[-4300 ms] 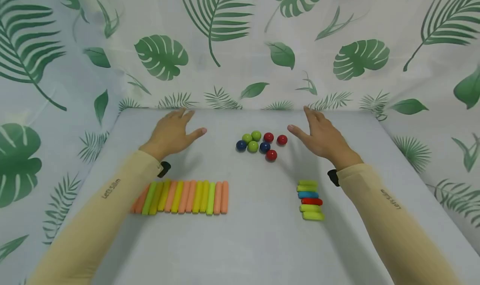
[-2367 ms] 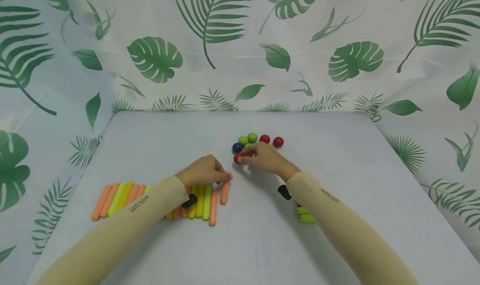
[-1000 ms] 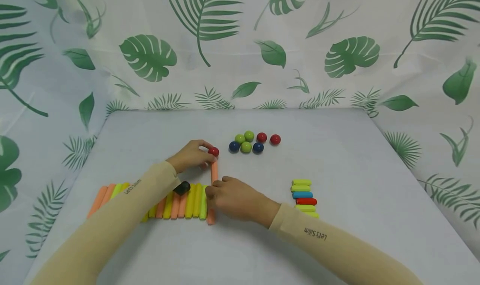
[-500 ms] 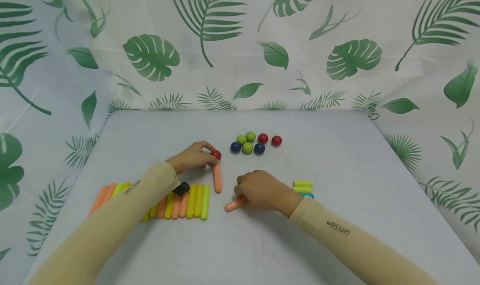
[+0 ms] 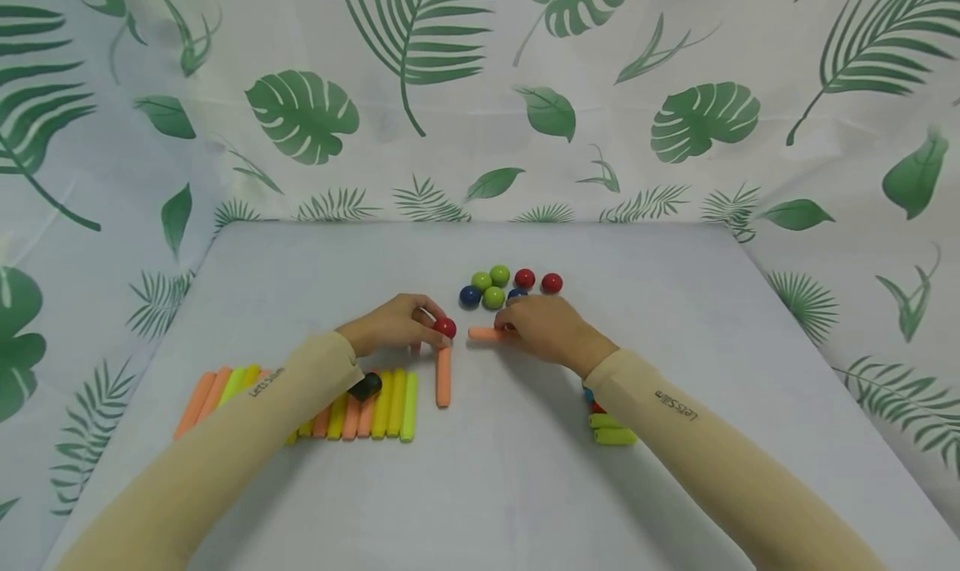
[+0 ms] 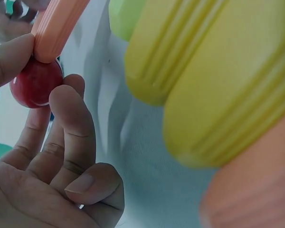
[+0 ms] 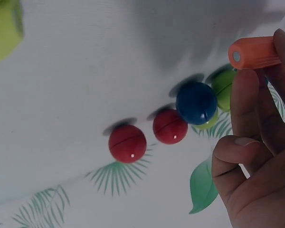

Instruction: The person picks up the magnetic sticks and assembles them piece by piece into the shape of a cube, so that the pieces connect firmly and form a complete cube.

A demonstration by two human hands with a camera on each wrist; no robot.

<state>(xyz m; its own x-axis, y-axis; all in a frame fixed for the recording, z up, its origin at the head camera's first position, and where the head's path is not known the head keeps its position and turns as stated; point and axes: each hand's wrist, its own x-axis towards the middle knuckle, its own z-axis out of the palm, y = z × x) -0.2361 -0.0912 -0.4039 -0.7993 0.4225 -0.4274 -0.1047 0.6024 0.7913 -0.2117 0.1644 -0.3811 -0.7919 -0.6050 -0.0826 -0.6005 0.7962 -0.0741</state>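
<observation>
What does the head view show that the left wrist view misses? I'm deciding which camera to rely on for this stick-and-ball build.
Only the head view shows the right hand holding an orange stick, the loose balls behind it, and the table. Only the left wrist view shows, close up, the fingers touching the red ball where the upright orange stick meets it. Both show the left hand at that red ball and the row of yellow and orange sticks.

Balls (image 5: 510, 286) lie behind the hands (image 5: 551, 329), sticks (image 5: 367, 408) left.
</observation>
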